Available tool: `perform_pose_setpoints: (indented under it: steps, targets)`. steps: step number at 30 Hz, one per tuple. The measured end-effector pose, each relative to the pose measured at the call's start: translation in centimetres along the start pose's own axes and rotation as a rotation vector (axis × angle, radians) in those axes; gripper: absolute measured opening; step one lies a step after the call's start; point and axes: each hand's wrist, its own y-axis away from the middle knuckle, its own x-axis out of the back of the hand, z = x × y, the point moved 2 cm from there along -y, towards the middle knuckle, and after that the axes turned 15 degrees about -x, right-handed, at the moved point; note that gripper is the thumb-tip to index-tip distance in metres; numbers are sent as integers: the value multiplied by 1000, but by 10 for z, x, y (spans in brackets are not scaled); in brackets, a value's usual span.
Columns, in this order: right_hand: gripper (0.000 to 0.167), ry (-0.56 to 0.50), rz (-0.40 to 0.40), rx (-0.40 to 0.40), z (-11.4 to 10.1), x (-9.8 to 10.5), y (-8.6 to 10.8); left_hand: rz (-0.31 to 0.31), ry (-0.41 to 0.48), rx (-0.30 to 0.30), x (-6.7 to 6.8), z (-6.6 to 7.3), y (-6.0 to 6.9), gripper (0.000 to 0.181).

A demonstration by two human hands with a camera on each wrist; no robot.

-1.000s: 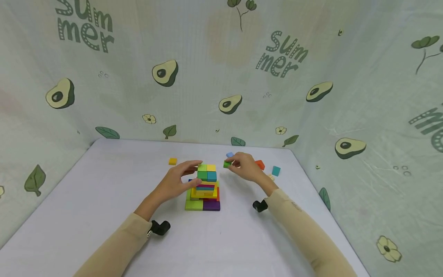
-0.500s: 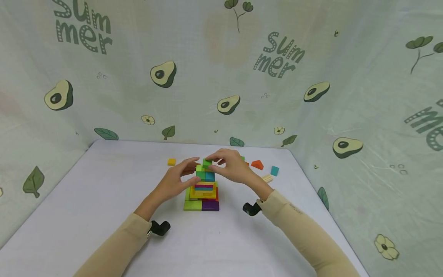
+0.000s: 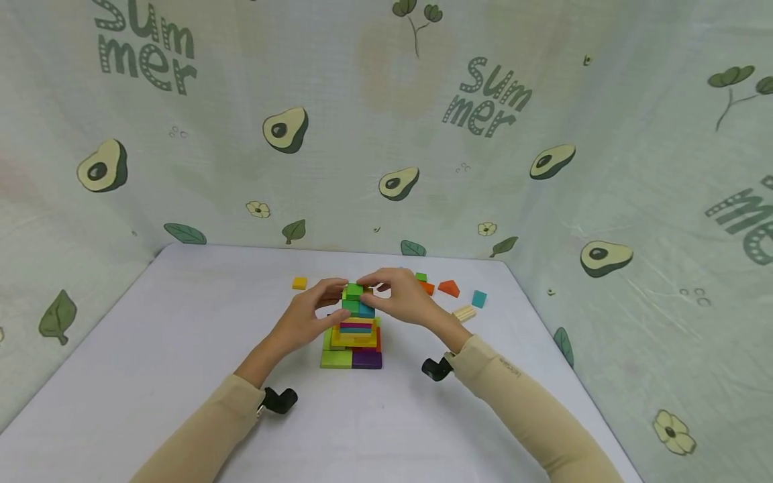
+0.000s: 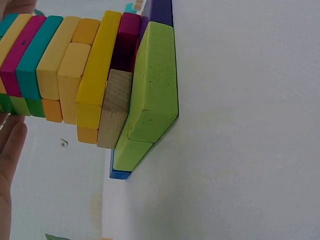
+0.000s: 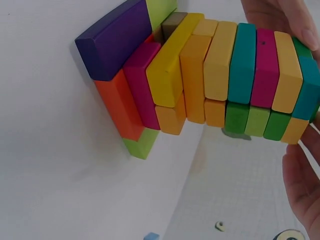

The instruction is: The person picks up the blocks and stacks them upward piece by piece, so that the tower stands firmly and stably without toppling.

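A stepped tower of colored wooden blocks [image 3: 356, 339] stands upright on the table. On its top sits a small green block [image 3: 354, 291], pinched between thumb and fingers of my right hand [image 3: 403, 299]. My left hand [image 3: 303, 318] is spread along the tower's left side near the top, thumb toward the front and fingers toward the back. From the left wrist view, the lower layers show a lime green block [image 4: 155, 85] and a yellow plank [image 4: 98, 70]. The right wrist view shows a purple block [image 5: 115, 40] at the base; the top is partly cut off there.
Loose pieces lie behind and right of the tower: a red-orange piece [image 3: 449, 288], a teal block [image 3: 479, 298], a ribbed pale piece [image 3: 464, 313] and a green block [image 3: 421, 276]. A yellow block [image 3: 299, 283] is at back left. A patterned curtain [image 3: 338, 134] surrounds the table.
My right hand has carried the green block leftward from beside the tower and lowered it onto the top. The left hand has stayed almost still beside the tower.
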Motion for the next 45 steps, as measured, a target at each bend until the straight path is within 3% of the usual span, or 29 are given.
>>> perform_pose_setpoints:
  steps: [7, 22, 27, 32, 35, 39, 45]
  targets:
    - [30, -12, -6, 11, -1, -5, -4, 9, 6, -26, 0, -1, 1, 59]
    - [31, -35, -13, -11, 1, -8, -6, -2, -12, -3, 1, 2, 1, 57]
    - [35, -22, -7, -20, 9, 0, -2, 3, -11, 9, 1, 3, 1, 57]
    - [39, 46, 53, -81, 41, 18, 3, -3, -14, 16, 1, 3, -1, 57]
    - [44, 107, 62, -174, 71, 26, 2, 0, -20, 32, 1, 4, -1, 57]
    - [51, 179, 8, -293, 108, 28, -4, 5, -26, 41, 1, 3, 0, 57]
    - [61, 225, -75, -354, 141, 19, -18, 8, -15, 31, -1, 3, 0, 57]
